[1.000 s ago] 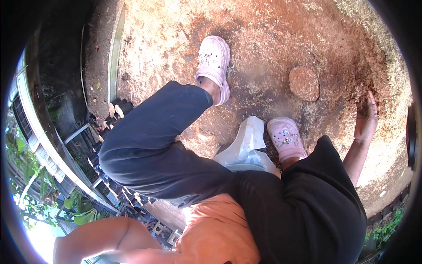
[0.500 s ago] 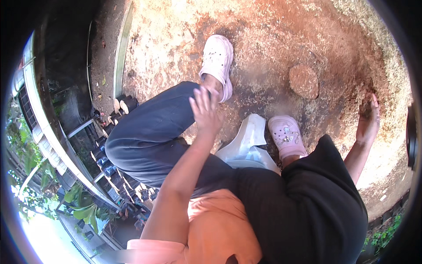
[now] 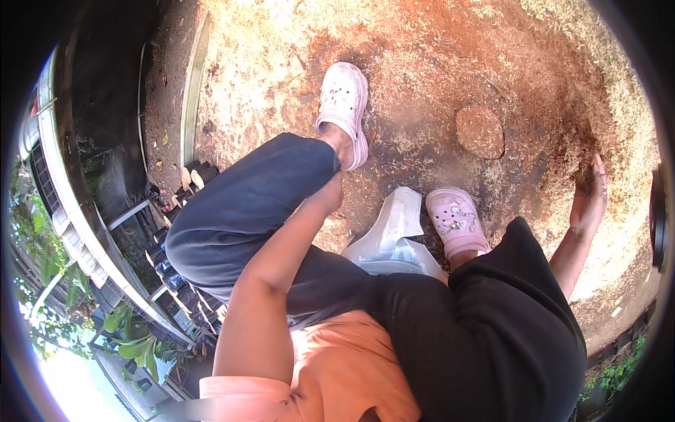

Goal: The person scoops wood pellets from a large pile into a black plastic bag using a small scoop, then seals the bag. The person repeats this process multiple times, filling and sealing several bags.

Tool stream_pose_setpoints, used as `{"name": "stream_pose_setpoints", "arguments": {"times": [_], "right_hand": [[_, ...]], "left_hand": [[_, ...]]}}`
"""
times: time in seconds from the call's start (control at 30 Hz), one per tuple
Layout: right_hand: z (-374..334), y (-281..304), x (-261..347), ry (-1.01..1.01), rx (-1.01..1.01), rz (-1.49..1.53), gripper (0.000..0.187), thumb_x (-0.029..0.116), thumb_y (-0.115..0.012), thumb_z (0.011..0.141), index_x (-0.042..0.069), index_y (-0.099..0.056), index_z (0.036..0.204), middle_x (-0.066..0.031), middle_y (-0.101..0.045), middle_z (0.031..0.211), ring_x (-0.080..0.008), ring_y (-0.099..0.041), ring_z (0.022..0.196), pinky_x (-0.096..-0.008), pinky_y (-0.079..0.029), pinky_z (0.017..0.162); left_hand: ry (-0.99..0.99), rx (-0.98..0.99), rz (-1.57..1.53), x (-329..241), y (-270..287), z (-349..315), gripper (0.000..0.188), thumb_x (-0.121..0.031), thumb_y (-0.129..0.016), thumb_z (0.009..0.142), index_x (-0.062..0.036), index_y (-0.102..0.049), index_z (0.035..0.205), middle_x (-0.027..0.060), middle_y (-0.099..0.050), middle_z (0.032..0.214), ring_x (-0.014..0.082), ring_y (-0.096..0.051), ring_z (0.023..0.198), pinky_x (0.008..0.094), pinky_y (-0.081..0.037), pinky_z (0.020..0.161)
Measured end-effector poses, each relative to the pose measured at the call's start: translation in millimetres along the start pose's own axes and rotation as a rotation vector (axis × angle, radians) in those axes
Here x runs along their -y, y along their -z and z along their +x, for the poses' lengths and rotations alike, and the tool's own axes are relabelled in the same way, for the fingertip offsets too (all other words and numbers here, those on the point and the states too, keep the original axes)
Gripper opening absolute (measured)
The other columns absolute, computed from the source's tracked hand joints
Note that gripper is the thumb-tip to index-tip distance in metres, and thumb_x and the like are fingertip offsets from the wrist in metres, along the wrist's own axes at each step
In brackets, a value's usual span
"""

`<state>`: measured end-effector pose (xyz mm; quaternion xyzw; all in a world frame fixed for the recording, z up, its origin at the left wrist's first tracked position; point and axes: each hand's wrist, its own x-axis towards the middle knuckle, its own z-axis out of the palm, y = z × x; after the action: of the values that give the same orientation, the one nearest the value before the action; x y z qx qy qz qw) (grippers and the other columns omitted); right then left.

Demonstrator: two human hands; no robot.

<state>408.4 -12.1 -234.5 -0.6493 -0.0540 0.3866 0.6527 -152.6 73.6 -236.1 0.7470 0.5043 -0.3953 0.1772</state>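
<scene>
My left hand (image 3: 328, 195) rests against my bent left leg (image 3: 253, 204), just below the knee; its fingers are hidden behind the dark trousers. At the far right my right hand (image 3: 589, 200) lies edge-on against loose reddish soil (image 3: 562, 141) strewn with pale husks. Its visible fingers are stretched out, next to a dark hollow in the soil, and I see nothing held. Between my feet stands a whitish, translucent plastic bag or container (image 3: 397, 214), partly covered by my thighs; its contents cannot be made out.
I wear pink clogs (image 3: 342, 95), the right clog (image 3: 453, 216) carrying charms. A flat round reddish lump (image 3: 481, 131) lies on the ground ahead. To the left are a pale edging strip (image 3: 193, 88), several dark plant bags (image 3: 197, 176) and a dark-screened structure (image 3: 105, 98).
My left hand has dropped from above the lower leg, where its fingers were spread, to beside the leg below the knee. My right hand stays nearly where it was.
</scene>
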Motion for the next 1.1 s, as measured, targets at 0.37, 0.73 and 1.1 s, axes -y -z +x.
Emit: {"name": "stream_pose_setpoints", "arguments": {"times": [0.37, 0.73, 1.1], "right_hand": [[-5.3, -19.6, 0.4, -0.108, 0.042, 0.081, 0.051, 0.026, -0.048, 0.101, 0.007, -0.040, 0.147, -0.0161, -0.018, 0.161, -0.0302, -0.010, 0.150, -0.0502, -0.010, 0.121], [-7.7, -15.4, -19.3, -0.125, 0.007, 0.151, 0.046, 0.028, -0.057, 0.097, 0.011, -0.052, 0.139, -0.0124, -0.031, 0.157, -0.0264, -0.017, 0.149, -0.0477, -0.012, 0.120], [-17.6, -1.3, -22.7, -0.246, -0.091, 0.319, 0.041, 0.021, -0.056, 0.098, 0.005, -0.055, 0.135, -0.0046, -0.051, 0.143, -0.0171, -0.047, 0.129, -0.0351, -0.035, 0.111]], "left_hand": [[-0.425, -0.565, 0.049, -115.9, 125.2, -66.0, 0.044, -0.020, -0.064, 0.081, -0.0099, -0.059, 0.124, 0.0212, -0.049, 0.139, 0.0365, -0.044, 0.132, 0.0492, -0.035, 0.110], [0.161, -0.149, 0.548, -55.3, 64.9, 5.9, 0.084, -0.062, -0.041, 0.095, -0.0136, -0.013, 0.158, 0.0163, -0.010, 0.163, 0.0383, -0.012, 0.149, 0.0552, -0.010, 0.118], [-0.171, -0.217, -0.213, -99.7, 14.5, -17.0, 0.052, -0.029, -0.054, 0.095, -0.0078, -0.043, 0.142, 0.0205, -0.042, 0.145, 0.0366, -0.038, 0.135, 0.0508, -0.029, 0.112]]}}
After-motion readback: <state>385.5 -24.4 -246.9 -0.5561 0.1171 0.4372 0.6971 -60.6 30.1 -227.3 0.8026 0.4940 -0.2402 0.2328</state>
